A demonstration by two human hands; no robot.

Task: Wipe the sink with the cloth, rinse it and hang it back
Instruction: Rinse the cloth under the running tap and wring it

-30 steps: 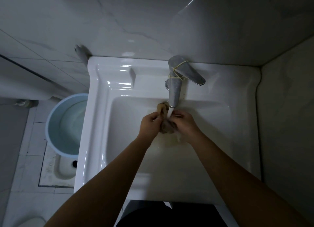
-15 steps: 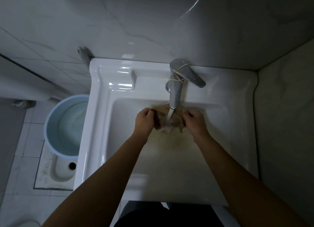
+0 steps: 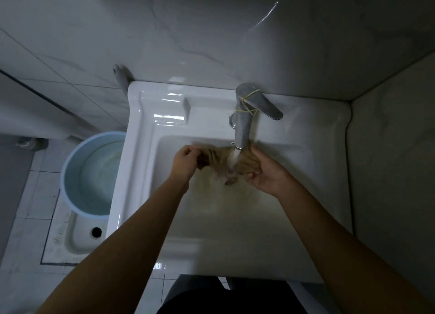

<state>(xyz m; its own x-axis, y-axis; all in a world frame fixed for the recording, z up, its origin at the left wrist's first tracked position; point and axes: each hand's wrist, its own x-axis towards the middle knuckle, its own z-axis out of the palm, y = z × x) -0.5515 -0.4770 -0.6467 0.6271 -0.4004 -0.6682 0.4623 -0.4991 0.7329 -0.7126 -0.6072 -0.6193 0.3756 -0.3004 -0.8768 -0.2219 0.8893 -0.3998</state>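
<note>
Tan, soaked cloth [image 3: 220, 159] is stretching between both hands under water running from chrome tap [image 3: 243, 118] w/ yellow rubber band, over basin of white ceramic sink [image 3: 146, 149]. Left hand [image 3: 184, 163] is pinching cloth's left end; right hand [image 3: 263, 172] is gripping right end, fingers curled. Murky brownish water is pooling below. Pale blue plastic bucket [image 3: 70, 172] is sitting on floor, left of sink.
</note>
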